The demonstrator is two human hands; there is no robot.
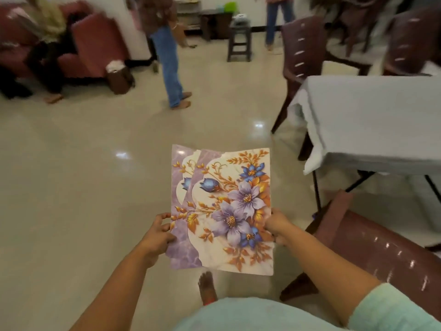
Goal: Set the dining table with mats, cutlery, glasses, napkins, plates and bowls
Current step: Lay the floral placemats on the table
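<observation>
While both hands grip their side edges, the overlapped mats (224,206) show purple-and-blue flowers with orange leaves

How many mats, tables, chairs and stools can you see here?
Floral mats, held in both hands: 2, overlapping (more beneath cannot be told)
Covered table: 1
Brown plastic chairs: at least 3
Dark stool: 1
Total: 7
</observation>
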